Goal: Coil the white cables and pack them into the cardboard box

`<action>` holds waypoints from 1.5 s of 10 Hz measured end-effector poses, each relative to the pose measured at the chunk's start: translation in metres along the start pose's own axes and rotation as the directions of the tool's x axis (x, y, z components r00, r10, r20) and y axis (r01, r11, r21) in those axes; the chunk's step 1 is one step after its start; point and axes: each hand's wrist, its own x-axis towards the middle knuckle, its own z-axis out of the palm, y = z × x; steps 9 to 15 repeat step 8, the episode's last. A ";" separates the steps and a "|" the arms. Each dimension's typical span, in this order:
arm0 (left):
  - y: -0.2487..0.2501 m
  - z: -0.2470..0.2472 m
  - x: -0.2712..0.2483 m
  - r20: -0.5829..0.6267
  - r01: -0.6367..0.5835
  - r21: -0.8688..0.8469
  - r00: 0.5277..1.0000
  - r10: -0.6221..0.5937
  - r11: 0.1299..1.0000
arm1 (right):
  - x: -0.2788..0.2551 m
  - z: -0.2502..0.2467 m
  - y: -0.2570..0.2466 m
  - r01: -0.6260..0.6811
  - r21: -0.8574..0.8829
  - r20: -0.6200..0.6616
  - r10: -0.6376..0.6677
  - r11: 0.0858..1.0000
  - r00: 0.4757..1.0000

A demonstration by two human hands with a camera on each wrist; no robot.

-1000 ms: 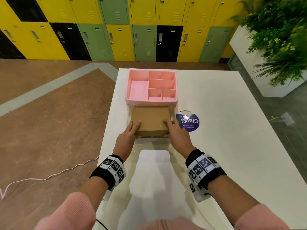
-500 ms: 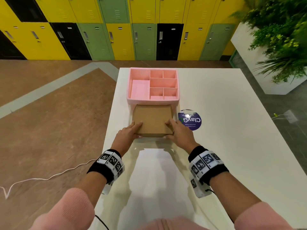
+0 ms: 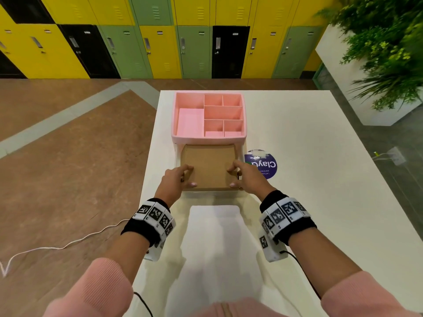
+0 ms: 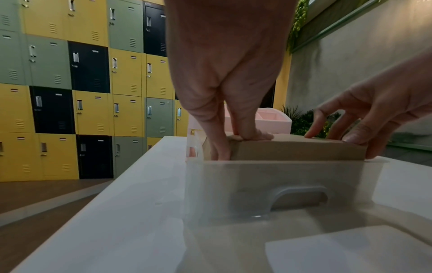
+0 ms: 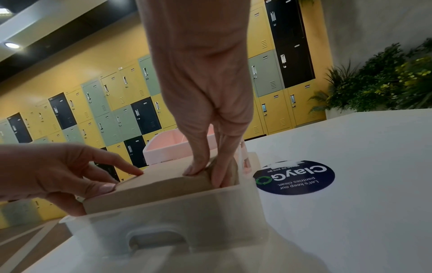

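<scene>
Gripping cardboard box (image 3: pixel 209 167) corners, left hand (image 3: pixel 176 183), right hand (image 3: pixel 248 179).

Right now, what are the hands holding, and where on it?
Both hold the closed cardboard box sitting in the clear drawer: left hand at its near-left corner, right hand at its near-right corner.

Cardboard box (image 3: pixel 209 167): matt brown paperboard, smooth. Drawer (image 4: pixel 268 184): translucent frosted plastic. Organizer (image 3: pixel 207 115): pink matt plastic. Surface (image 3: pixel 309 179): glossy white, reflective. Lockers (image 3: pixel 158 49): painted metal. Sleeves (image 3: pixel 91 291): pink ribbed knit.
</scene>
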 end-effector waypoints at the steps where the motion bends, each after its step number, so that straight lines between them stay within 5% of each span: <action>1: -0.003 0.003 0.002 -0.011 -0.002 0.008 1.000 0.003 1.000 | 0.002 0.001 -0.002 -0.012 -0.007 -0.001 0.012 1.000 1.000; 4: -0.004 0.005 0.009 0.012 0.004 0.149 1.000 -0.006 0.989 | 0.003 -0.001 -0.009 -0.029 -0.057 0.024 0.031 0.998 0.999; 8: 0.035 0.008 -0.006 0.008 0.038 0.525 0.999 -0.049 0.850 | -0.011 -0.018 -0.010 0.048 -0.331 0.015 -0.046 0.942 0.999; 15: 0.035 0.008 -0.006 0.008 0.038 0.525 0.999 -0.049 0.850 | -0.011 -0.018 -0.010 0.048 -0.331 0.015 -0.046 0.942 0.999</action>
